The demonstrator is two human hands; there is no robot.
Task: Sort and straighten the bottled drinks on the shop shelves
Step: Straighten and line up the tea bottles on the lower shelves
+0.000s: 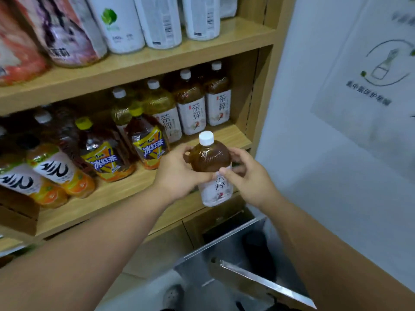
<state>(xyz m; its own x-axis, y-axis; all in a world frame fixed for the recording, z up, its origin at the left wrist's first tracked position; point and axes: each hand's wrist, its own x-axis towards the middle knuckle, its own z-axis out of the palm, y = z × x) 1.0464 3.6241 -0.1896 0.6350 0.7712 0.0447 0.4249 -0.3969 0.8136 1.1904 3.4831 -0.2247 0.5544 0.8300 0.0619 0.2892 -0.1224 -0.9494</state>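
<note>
I hold a brown tea bottle (pixel 211 162) with a white cap and a white label upright in front of the middle shelf (pixel 125 187). My left hand (pixel 179 171) grips its left side. My right hand (pixel 244 173) grips its right side, thumb on the label. Behind it on the shelf stand several matching white-label tea bottles (pixel 193 104), two yellow-capped iced tea bottles (pixel 148 140) and orange drink bottles (pixel 56 169) at the left.
The upper shelf (pixel 157 57) carries white bottles (pixel 121 23) and pink-labelled ones (pixel 60 30). A white wall with a poster (pixel 379 70) is on the right. Below, a metal bin (pixel 242 261) stands on the floor by a cupboard.
</note>
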